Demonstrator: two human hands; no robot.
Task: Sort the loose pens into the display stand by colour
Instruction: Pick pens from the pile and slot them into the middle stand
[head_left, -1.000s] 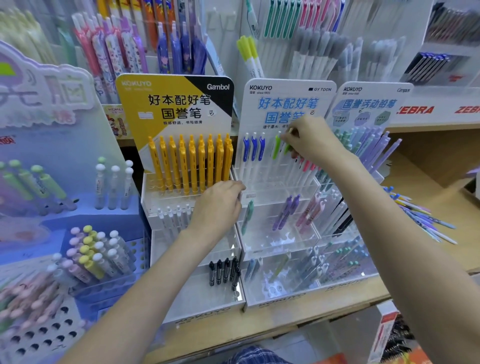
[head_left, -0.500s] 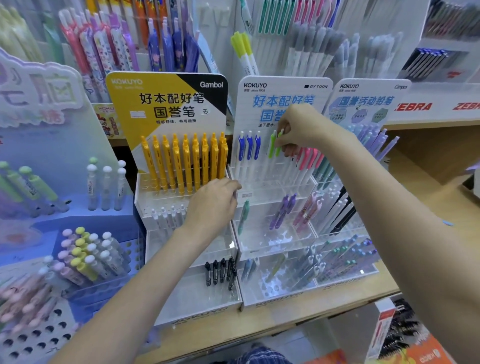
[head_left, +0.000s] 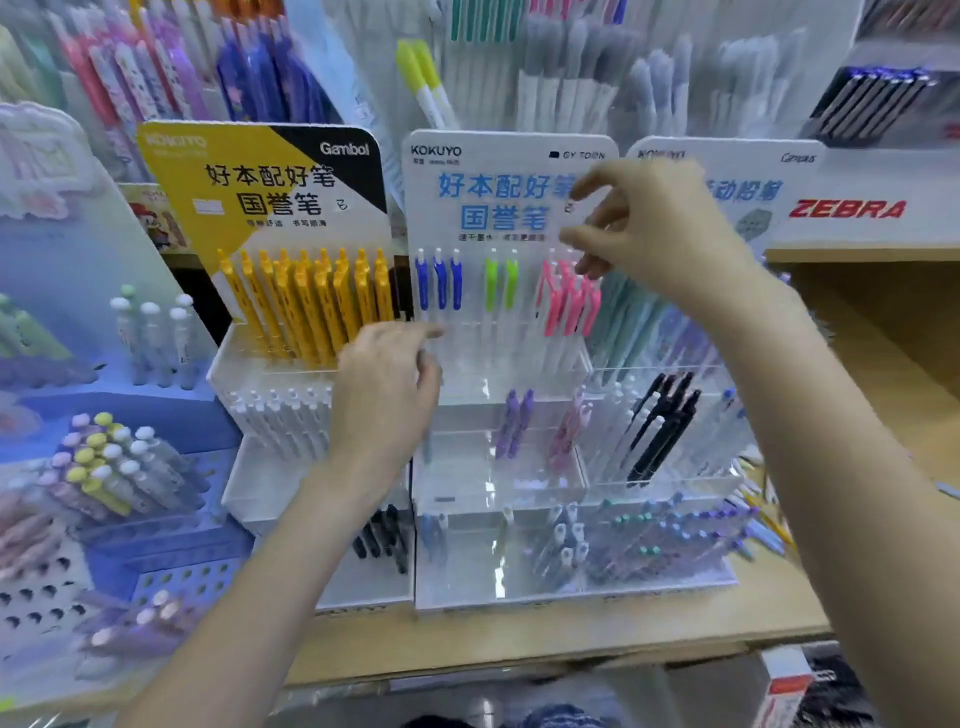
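A stationery shop shelf (head_left: 545, 639) of pale wood carried tiered clear acrylic pen stands, with racks of hanging pens behind. In the middle stand (head_left: 498, 597), under a white and blue Kokuyo card (head_left: 498, 187), the top tier held pens upright by colour: three blue pens (head_left: 439, 283), two green pens (head_left: 501, 283) and a cluster of pink pens (head_left: 569, 304) to the right of them. The right hand (head_left: 660, 228) hovered just above the pink cluster, its fingers (head_left: 587, 239) loosely spread and slightly curled, pinching nothing that could be made out. The left hand (head_left: 387, 395) rested lower against the front of the same stand, beside the yellow pens (head_left: 311, 306) of the neighbouring Gambol stand; its fingers were curled, and whether they held a pen could not be told through the blur. The pens in the tier stood with their long axes vertical, clips up, directly below and a little left of the right fingers, so the right hand was the nearer one for any drop into those slots. Loose pens (head_left: 763, 525) lay scattered on the shelf at the far right, well apart from both hands, probably the stock left to sort.
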